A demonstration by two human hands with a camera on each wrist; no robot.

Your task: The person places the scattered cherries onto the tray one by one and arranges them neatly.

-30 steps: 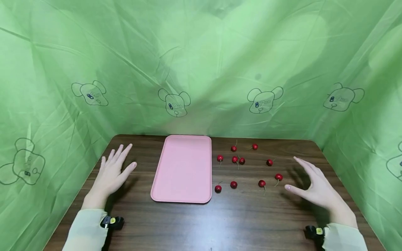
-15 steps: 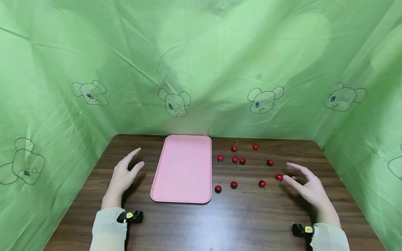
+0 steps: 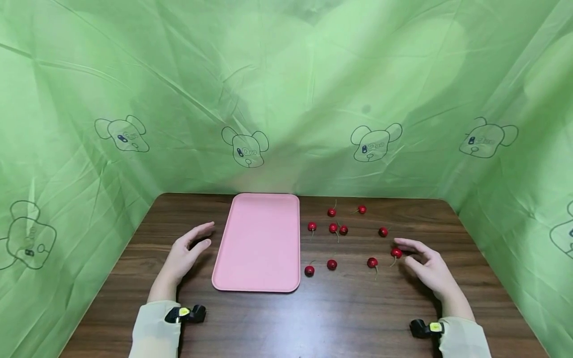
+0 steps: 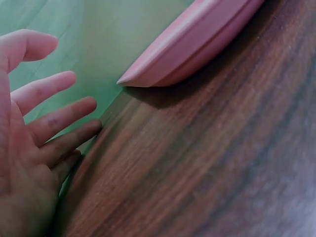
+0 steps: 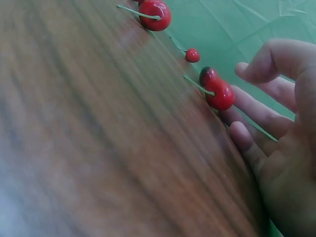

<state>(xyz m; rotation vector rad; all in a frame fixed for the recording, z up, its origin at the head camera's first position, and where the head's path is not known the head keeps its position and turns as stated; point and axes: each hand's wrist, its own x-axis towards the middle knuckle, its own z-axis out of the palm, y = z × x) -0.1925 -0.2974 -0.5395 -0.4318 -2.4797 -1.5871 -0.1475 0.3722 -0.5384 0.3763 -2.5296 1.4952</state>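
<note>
Touching a cherry (image 3: 396, 252): right hand (image 3: 427, 268).

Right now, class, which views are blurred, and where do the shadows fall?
Head view: sharp, soft shadows beside both hands on the table. Left wrist view: the near wood blurs, the pink tray casts a dark shadow. Right wrist view: the foreground is smeared, the cherry sharp.
</note>
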